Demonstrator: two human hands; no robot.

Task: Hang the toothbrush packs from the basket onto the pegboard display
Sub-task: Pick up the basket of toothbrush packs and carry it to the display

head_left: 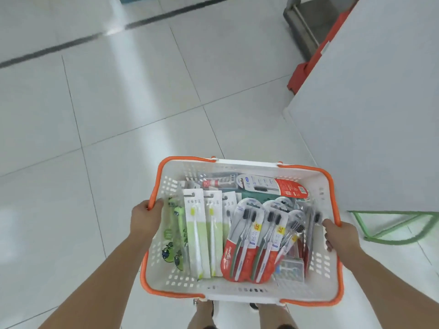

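on the far right of the pale tiled floor (118, 103) stands a white cabinet side (380, 103), with an orange-edged fixture (308, 65) beyond it and a green wire frame (392, 233) at its foot. a dark stripe (59, 49) crosses the tiles far left. nothing lies between the person and the cabinet. near the camera a white basket (242, 166) with orange handles is held out over the floor, full of toothbrush packs (242, 238): green and white ones lie to the left, red twin packs in the middle, one more across the far end. the left hand (146, 218) curls around the left handle, and the right hand (341, 235) grips the right handle, fingers wrapped over it.
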